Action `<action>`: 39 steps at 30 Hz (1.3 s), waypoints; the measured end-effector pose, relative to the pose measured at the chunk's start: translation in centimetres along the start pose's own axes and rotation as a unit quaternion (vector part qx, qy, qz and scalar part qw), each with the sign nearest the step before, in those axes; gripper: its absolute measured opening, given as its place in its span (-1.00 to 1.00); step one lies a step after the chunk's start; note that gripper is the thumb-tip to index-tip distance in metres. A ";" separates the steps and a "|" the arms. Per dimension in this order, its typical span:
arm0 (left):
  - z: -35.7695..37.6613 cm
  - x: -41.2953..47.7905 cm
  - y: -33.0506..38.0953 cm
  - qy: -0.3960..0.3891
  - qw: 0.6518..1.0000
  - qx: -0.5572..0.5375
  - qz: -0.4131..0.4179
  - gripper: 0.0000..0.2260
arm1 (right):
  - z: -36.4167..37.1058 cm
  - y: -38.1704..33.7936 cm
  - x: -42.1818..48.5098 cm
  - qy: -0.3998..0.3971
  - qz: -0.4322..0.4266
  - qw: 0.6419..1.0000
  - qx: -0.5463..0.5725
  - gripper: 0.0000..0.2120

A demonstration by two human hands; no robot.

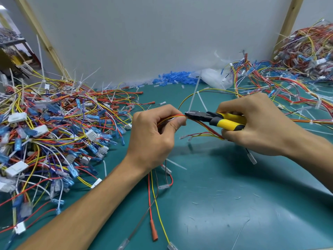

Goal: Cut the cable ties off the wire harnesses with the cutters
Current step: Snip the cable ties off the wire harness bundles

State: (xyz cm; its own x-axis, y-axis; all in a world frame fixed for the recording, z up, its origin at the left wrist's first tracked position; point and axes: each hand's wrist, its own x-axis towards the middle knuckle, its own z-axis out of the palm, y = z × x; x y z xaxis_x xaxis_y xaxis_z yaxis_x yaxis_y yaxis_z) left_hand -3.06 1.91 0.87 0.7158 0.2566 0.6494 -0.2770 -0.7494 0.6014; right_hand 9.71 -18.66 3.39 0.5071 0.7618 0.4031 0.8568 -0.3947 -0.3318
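Observation:
My left hand (155, 134) pinches a thin harness of red, orange and yellow wires (173, 116) above the green mat. A white cable tie (192, 99) stands up from the bundle just right of my fingertips. My right hand (261, 123) grips the yellow-and-black handles of the cutters (216, 119). The black jaws point left and sit at the base of that tie, against the wires. More of the harness trails down under my left wrist, ending in red and clear terminals (155, 230).
A big heap of harnesses with blue and white connectors (50, 130) fills the left side. Another pile (306, 51) lies at the far right. Loose blue sleeves (173, 80) and a plastic bag (214, 78) sit by the grey back wall. Bare green mat (234, 204) shows at the front right.

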 end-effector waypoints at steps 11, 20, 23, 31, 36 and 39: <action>0.4 -0.3 -0.3 -0.006 1.000 -0.013 -0.017 -0.87 | 1.0 -0.4 -0.2 -0.012 -0.058 0.998 0.010 -0.92; 0.5 -0.3 -0.1 0.007 1.000 -0.019 0.001 -0.90 | 0.9 -0.2 -0.1 0.000 -0.076 0.997 0.006 -0.90; 0.5 -0.3 0.0 0.010 1.000 -0.018 0.009 -0.90 | 1.0 -0.2 -0.2 0.004 -0.075 0.997 0.002 -0.89; 0.6 -0.1 -0.3 0.002 1.000 -0.021 0.021 -0.93 | 1.1 -0.3 -0.4 -0.012 -0.054 0.998 0.031 -0.73; 0.5 0.3 -0.3 -0.008 0.999 0.010 0.050 -0.91 | 0.9 -0.4 -0.3 -0.039 -0.003 0.995 0.094 -0.66; 0.3 0.2 -0.2 -0.026 0.999 0.003 0.043 -0.86 | 0.8 -0.5 -0.4 -0.036 0.004 0.994 0.103 -0.74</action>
State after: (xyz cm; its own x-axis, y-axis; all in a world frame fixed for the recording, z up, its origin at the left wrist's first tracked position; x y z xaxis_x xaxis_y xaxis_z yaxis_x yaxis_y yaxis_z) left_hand -2.65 1.92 0.78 0.7221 0.1585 0.6733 -0.3349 -0.7716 0.5408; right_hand 8.98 -18.34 2.72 0.5000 0.7965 0.3399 0.8116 -0.2939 -0.5050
